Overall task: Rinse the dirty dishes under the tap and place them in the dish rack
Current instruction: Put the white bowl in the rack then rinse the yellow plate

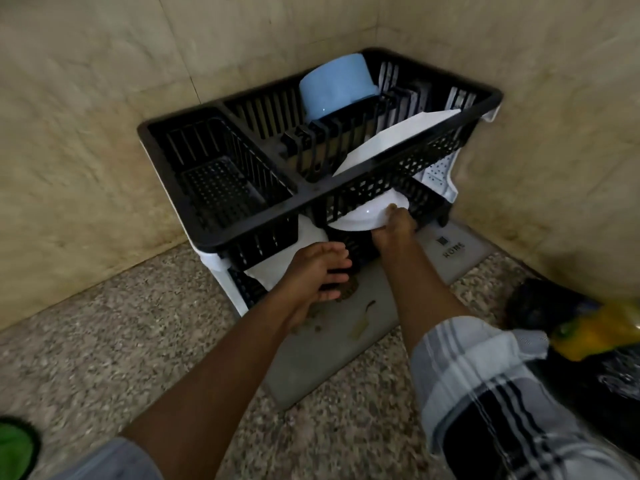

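Observation:
A black two-tier dish rack (pixel 242 209) stands in the corner of the counter. Its upper tier holds an upturned light blue bowl (pixel 332 86) and a slanted white plate (pixel 388 140). My right hand (pixel 394 228) grips the edge of another white plate (pixel 363 216) that sits part-way into the lower tier, under the front rim. At the rack's lower front, my left hand (pixel 318 273) reaches with fingers stretched out. It lies beside a white surface (pixel 266 271); I cannot tell if that is a plate or the tray.
A grey mat (pixel 329 351) with food scraps lies under and in front of the rack. At the right edge are a dark object (pixel 540 303) and something yellow and green (pixel 595 336). A green item (pixel 14 448) shows at bottom left. Tiled walls close in behind and to the right.

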